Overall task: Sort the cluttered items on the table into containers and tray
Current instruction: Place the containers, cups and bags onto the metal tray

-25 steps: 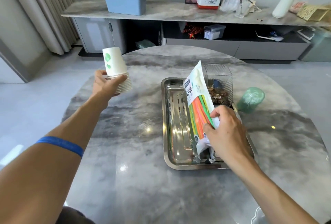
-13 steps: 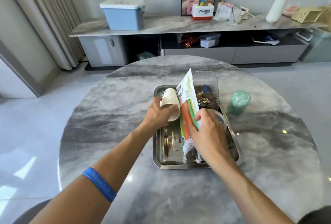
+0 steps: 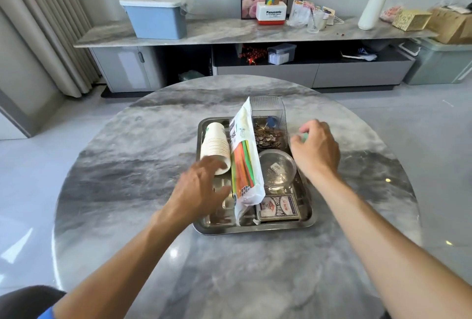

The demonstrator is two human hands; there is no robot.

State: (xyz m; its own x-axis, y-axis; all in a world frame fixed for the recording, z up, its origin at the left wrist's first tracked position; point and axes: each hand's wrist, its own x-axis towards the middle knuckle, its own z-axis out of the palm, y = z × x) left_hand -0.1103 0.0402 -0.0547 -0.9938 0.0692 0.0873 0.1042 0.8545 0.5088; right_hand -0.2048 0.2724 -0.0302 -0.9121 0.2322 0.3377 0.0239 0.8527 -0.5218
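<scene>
- Head view: the stack of paper cups, carried over the bare table a second ago, now lies on its side in the steel tray, left of the straw packet; one more item sorted, by my reckoning.
- Left hand, fingers loose, touches the stack's open end, holding nothing.
- Right hand has let go of the packet and curls at a green item beside the tray; whether it grips it, I cannot tell.

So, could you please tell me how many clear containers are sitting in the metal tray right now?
2. A tall clear ribbed bin stands at the tray's far end, holding small clips. A round clear dish sits just nearer, right of the straw packet. The packet could hide another.
</scene>
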